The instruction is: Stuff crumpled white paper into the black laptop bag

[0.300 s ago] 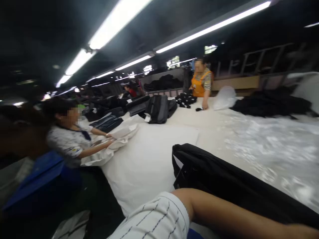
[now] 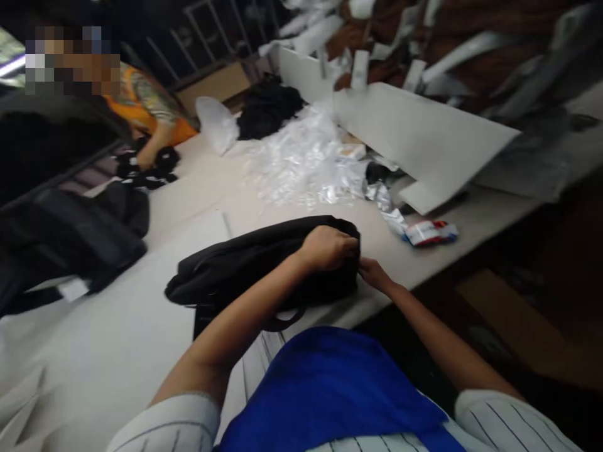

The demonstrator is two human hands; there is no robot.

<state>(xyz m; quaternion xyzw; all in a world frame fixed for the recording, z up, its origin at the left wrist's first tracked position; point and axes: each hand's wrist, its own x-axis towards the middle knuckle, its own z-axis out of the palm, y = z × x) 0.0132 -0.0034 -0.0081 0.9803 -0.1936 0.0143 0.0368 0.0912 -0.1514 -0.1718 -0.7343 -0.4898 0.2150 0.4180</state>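
A black fabric bag (image 2: 254, 251) lies on its side along the near edge of the table, with a dark strap loop and a black tag on its near side. My left hand (image 2: 330, 247) rests over the bag's right end, fingers curled around its edge. Low at the same end, my right hand (image 2: 374, 274) has its fingers closed on the bag's rim. The fingertips of both hands are partly hidden and a little blurred.
A heap of clear plastic bags (image 2: 301, 163) lies beyond the bag, beside a white board box (image 2: 414, 138) and a red-and-white packet (image 2: 431, 233). More dark bags (image 2: 94, 226) lie at left. A co-worker in an orange apron (image 2: 146, 119) handles small black items across the table.
My view has swung right and down, away from the co-worker at the left. Both my hands now show at the bag's right end; before, only my left arm reached across it.
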